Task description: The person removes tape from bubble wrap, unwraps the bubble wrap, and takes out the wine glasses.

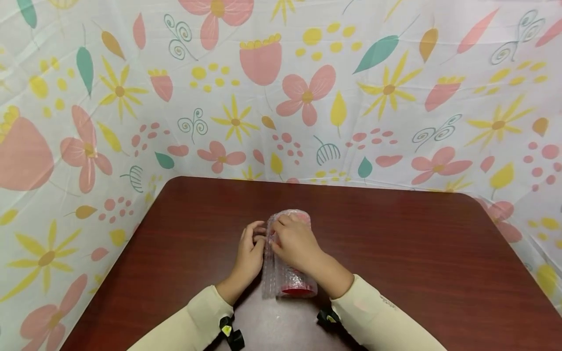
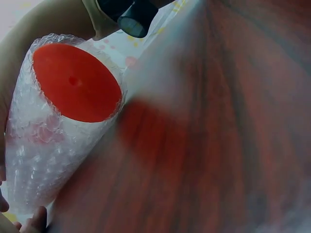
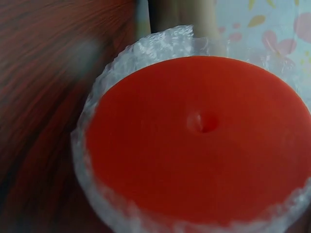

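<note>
A cylinder with a flat red end (image 3: 160,160) lies on its side, rolled in clear bubble wrap (image 2: 53,165). In the head view its red end (image 1: 298,291) faces the person. A loose flap of wrap (image 1: 269,282) runs along its left side. My left hand (image 1: 249,253) pinches the flap's edge from the left, its fingers bent. Over the top of the roll reaches my right hand (image 1: 298,243), its thumb and fingers pinching the wrap near the same edge. The right hand hides the cylinder's middle. Contact at the fingertips is small and partly hidden.
The roll lies on a dark red-brown wooden table (image 1: 395,234) with rounded far corners. A white sheet printed with flowers (image 1: 307,97) hangs behind and along the sides. Black straps (image 1: 231,334) sit at both wrists, over cream sleeves (image 1: 377,312).
</note>
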